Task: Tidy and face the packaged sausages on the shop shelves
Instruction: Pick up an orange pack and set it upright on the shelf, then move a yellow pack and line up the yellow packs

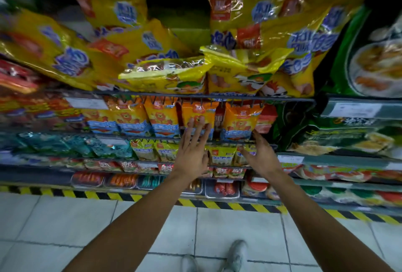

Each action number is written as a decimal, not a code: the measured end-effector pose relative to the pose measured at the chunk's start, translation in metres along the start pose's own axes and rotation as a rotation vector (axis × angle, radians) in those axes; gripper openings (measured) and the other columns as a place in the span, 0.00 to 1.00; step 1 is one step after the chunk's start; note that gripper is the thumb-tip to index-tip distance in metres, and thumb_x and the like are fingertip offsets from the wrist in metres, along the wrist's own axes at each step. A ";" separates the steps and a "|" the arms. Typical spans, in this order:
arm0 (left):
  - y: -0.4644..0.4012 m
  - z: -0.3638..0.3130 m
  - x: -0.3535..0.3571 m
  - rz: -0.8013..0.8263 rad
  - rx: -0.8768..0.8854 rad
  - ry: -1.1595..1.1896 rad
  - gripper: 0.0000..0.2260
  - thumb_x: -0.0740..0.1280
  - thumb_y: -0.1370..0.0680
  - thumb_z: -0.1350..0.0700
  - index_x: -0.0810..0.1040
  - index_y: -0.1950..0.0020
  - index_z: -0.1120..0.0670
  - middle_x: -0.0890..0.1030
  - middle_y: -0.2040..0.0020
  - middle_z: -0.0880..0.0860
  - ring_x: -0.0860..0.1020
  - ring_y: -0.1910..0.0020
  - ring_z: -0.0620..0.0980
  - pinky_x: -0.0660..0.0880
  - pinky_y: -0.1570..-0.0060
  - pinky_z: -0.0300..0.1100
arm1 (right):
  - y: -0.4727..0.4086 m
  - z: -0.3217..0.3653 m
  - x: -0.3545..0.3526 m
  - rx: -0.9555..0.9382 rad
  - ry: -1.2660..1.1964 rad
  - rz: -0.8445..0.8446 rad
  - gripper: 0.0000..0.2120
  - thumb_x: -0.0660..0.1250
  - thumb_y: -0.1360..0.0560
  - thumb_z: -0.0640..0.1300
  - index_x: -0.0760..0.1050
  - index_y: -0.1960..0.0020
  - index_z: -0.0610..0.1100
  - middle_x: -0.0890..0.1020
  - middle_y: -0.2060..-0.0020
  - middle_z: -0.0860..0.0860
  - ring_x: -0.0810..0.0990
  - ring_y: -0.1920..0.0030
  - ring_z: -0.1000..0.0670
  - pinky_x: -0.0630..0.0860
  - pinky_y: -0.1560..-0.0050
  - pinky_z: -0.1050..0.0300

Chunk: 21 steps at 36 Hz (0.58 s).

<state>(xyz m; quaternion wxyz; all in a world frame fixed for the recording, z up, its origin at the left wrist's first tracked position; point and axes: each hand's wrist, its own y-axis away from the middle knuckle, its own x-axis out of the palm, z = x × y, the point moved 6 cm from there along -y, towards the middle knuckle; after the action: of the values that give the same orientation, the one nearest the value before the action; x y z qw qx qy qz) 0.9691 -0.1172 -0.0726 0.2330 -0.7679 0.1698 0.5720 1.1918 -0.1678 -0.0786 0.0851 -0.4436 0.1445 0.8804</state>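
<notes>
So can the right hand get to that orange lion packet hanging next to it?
Probably yes. The right hand is open, just below the orange lion packet hanging from the wire rail, and nothing lies between them.

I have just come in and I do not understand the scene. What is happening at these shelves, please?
A person stands before shop shelves full of packaged sausages and reaches with both hands toward the row of orange packs. The left hand, fingers straight and spread, lies against one orange pack. The right hand is open beside the next orange pack, at the wire shelf edge. Neither hand grips a pack. On the shelf above, yellow bags lie tilted and overlapping.
</notes>
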 end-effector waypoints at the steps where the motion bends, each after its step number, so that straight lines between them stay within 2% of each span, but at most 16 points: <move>1: 0.001 0.001 -0.003 0.028 0.009 -0.007 0.41 0.68 0.20 0.50 0.44 0.15 0.50 0.36 0.16 0.52 0.36 0.18 0.59 0.62 0.23 0.60 | 0.004 0.000 -0.003 0.000 -0.001 0.013 0.39 0.66 0.19 0.58 0.51 0.16 0.46 0.67 0.23 0.43 0.71 0.27 0.40 0.76 0.35 0.44; 3: 0.003 0.004 -0.009 0.097 0.010 -0.014 0.39 0.66 0.18 0.50 0.44 0.15 0.48 0.35 0.16 0.50 0.35 0.18 0.57 0.63 0.23 0.58 | 0.011 0.001 -0.011 -0.020 0.006 0.040 0.38 0.66 0.19 0.58 0.53 0.17 0.48 0.68 0.23 0.44 0.73 0.28 0.40 0.76 0.36 0.45; 6: 0.003 0.006 -0.020 0.219 -0.030 0.034 0.38 0.65 0.17 0.50 0.42 0.16 0.45 0.36 0.17 0.46 0.37 0.17 0.54 0.56 0.20 0.56 | 0.020 0.006 -0.022 -0.064 0.008 0.072 0.37 0.68 0.19 0.54 0.55 0.17 0.47 0.71 0.25 0.44 0.75 0.31 0.40 0.75 0.37 0.46; 9: 0.006 0.012 -0.028 0.313 -0.107 0.097 0.37 0.64 0.16 0.49 0.42 0.16 0.42 0.42 0.16 0.45 0.43 0.17 0.55 0.59 0.21 0.57 | 0.027 0.012 -0.034 -0.070 -0.010 0.077 0.35 0.69 0.19 0.51 0.58 0.18 0.46 0.73 0.27 0.43 0.77 0.34 0.39 0.76 0.38 0.46; 14: 0.016 0.014 -0.042 0.304 -0.120 0.116 0.37 0.65 0.17 0.50 0.45 0.15 0.45 0.43 0.15 0.45 0.45 0.16 0.54 0.64 0.23 0.54 | 0.035 0.029 -0.047 -0.107 -0.058 0.098 0.33 0.69 0.19 0.48 0.59 0.19 0.45 0.66 0.22 0.46 0.68 0.24 0.42 0.69 0.27 0.44; 17: 0.018 0.011 -0.050 0.284 -0.125 0.118 0.35 0.65 0.17 0.52 0.48 0.15 0.47 0.46 0.15 0.46 0.46 0.16 0.52 0.65 0.23 0.52 | 0.032 0.038 -0.051 -0.116 -0.087 0.107 0.33 0.70 0.19 0.47 0.59 0.19 0.45 0.66 0.21 0.47 0.66 0.22 0.43 0.68 0.26 0.45; 21: 0.018 0.010 -0.058 0.266 -0.146 0.165 0.33 0.65 0.17 0.52 0.53 0.16 0.48 0.52 0.16 0.50 0.49 0.17 0.54 0.60 0.22 0.55 | 0.028 0.046 -0.056 -0.116 -0.124 0.113 0.33 0.70 0.19 0.46 0.59 0.19 0.46 0.67 0.22 0.46 0.67 0.23 0.44 0.69 0.28 0.49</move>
<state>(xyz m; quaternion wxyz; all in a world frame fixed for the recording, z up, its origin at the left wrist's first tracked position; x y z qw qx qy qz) 0.9348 -0.1265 -0.0223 0.0840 -0.7979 0.2466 0.5436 1.1822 -0.1800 -0.0029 0.0183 -0.3834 0.1127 0.9165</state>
